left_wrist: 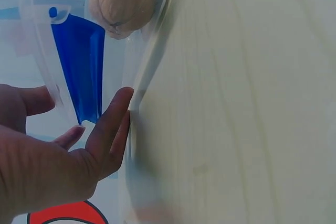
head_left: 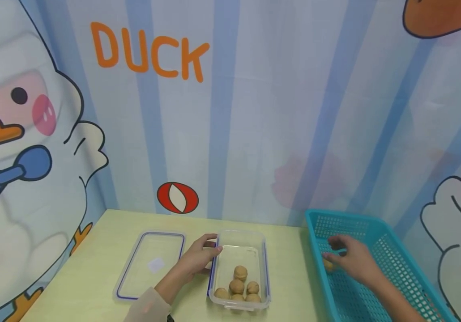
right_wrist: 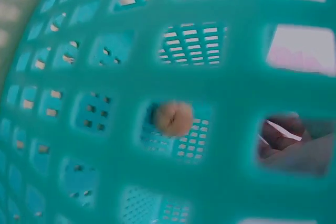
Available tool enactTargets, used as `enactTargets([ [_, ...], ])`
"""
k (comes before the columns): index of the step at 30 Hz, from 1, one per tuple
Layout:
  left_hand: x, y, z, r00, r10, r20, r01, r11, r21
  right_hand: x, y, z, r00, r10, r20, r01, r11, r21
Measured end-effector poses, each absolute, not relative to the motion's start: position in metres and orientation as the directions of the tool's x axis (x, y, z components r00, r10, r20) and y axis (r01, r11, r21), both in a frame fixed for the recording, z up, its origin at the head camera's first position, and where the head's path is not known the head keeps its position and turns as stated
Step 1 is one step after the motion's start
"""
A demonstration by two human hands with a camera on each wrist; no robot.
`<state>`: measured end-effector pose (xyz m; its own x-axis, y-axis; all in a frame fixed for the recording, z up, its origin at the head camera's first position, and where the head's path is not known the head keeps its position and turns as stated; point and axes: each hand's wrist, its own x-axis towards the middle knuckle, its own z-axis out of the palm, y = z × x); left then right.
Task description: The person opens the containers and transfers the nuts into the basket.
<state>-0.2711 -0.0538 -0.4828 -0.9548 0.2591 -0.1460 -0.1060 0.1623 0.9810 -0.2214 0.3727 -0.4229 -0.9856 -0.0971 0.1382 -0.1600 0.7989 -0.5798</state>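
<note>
A clear plastic food container [head_left: 240,239] with a blue edge stands on the table, several walnuts [head_left: 236,286] gathered at its near end. My left hand [head_left: 200,257] holds its left wall, thumb over the rim and other fingers outside. The left wrist view shows those fingers beside a blue side clip [left_wrist: 81,66]. Inside the turquoise basket [head_left: 391,237], my right hand [head_left: 353,259] hovers with thumb and fingers apart, close to a walnut [head_left: 329,265]. Through the basket's holes, the right wrist view shows a walnut [right_wrist: 174,119] and part of my hand [right_wrist: 294,145], which is partly hidden.
The container's clear lid [head_left: 150,268], rimmed in blue, lies flat to the left on the pale yellow table [head_left: 291,264]. A printed cloth backdrop [head_left: 262,116] rises behind the table. The basket's high mesh walls surround my right hand.
</note>
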Motion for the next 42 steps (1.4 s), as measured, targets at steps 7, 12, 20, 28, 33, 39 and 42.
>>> enactTargets([
  [7,-0.272,-0.054,-0.483,-0.952,0.268,-0.145,-0.103,0.162,0.981,-0.204,0.335,-0.390,-0.929,-0.169,0.328,-0.326,0.793,-0.515],
  [12,-0.272,-0.056,-0.482,-0.951,0.270,-0.151,-0.112,0.154,0.982,-0.192,0.285,-0.368,-0.891,-0.265,0.369,-0.442,0.693,-0.569],
  [20,-0.270,-0.058,-0.484,-0.951,0.261,-0.164,-0.130,0.145,0.981,-0.191,0.209,-0.390,-0.869,-0.343,0.358,-0.493,0.668,-0.557],
  [28,-0.273,-0.056,-0.485,-0.956,0.248,-0.155,-0.119,0.154,0.981,-0.213,0.172,-0.435,-0.878,-0.369,0.306,-0.479,0.674,-0.562],
  [33,-0.274,-0.055,-0.484,-0.959,0.240,-0.150,-0.117,0.148,0.982,-0.229,0.168,-0.456,-0.878,-0.398,0.265,-0.477,0.688,-0.547],
  [39,-0.272,-0.053,-0.483,-0.960,0.239,-0.145,-0.112,0.147,0.983,-0.235,0.168,-0.465,-0.867,-0.443,0.230,-0.495,0.702,-0.513],
  [42,-0.272,-0.054,-0.483,-0.961,0.235,-0.146,-0.111,0.158,0.981,-0.236,0.168,-0.466,-0.858,-0.466,0.217,-0.508,0.704,-0.496],
])
